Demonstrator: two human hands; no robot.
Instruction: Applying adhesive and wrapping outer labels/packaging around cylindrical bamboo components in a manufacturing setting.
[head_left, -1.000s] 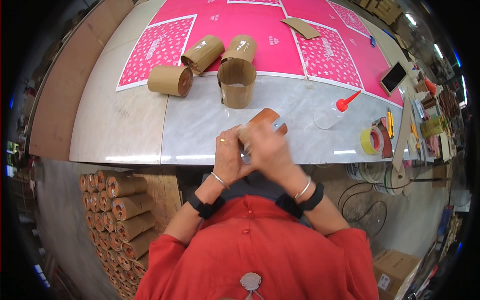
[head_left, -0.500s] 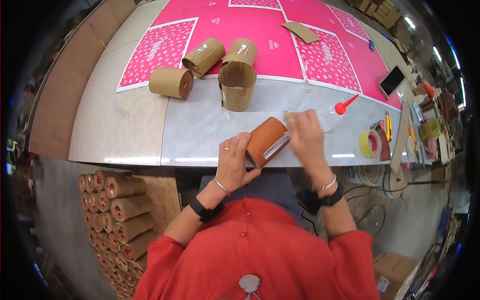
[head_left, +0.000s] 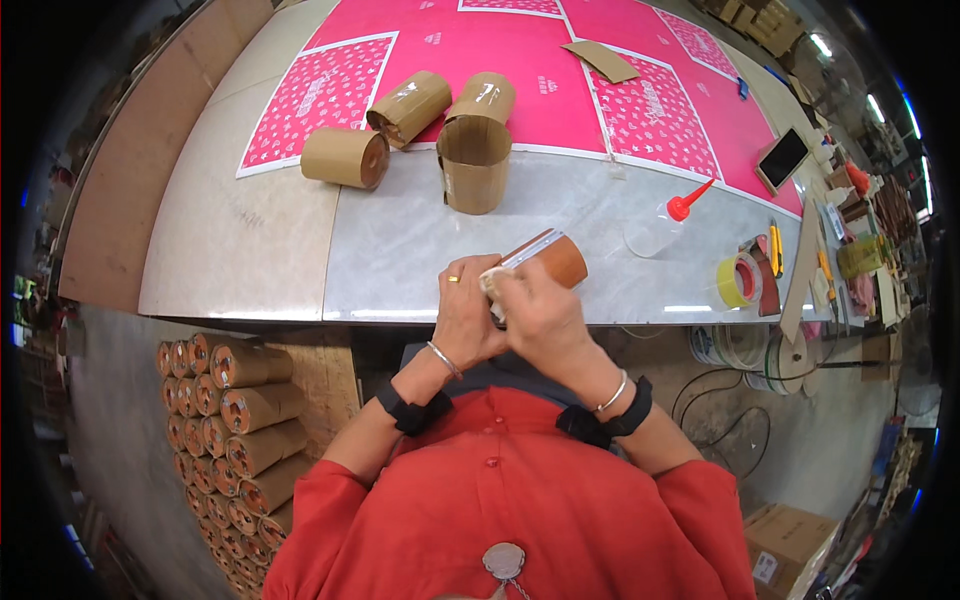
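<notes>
My left hand (head_left: 466,312) grips the near end of a reddish-brown wooden cylinder (head_left: 567,262), which is tilted above the front edge of the table. A pale metallic strip runs along the cylinder's upper side. My right hand (head_left: 545,318) is closed on a crumpled whitish cloth (head_left: 490,281), held against the cylinder's near end close to my left fingers. Behind the hands an open cardboard sleeve (head_left: 474,188) stands upright. Several cardboard-wrapped cylinders lie around it, one (head_left: 342,158) to its left. A clear squeeze bottle (head_left: 650,236) with a red nozzle stands to the right.
On the table's right side are yellow tape (head_left: 732,284), a yellow cutter (head_left: 776,248) and a phone-like dark screen (head_left: 782,161). Pink printed sheeting (head_left: 480,50) covers the back, with a cardboard piece (head_left: 602,62) on it. Wrapped cylinders (head_left: 258,410) are stacked below left.
My right hand has moved left and down with the cloth, from the cylinder's far end to its near end. The cylinder has turned, bringing its metallic strip round to the upper left.
</notes>
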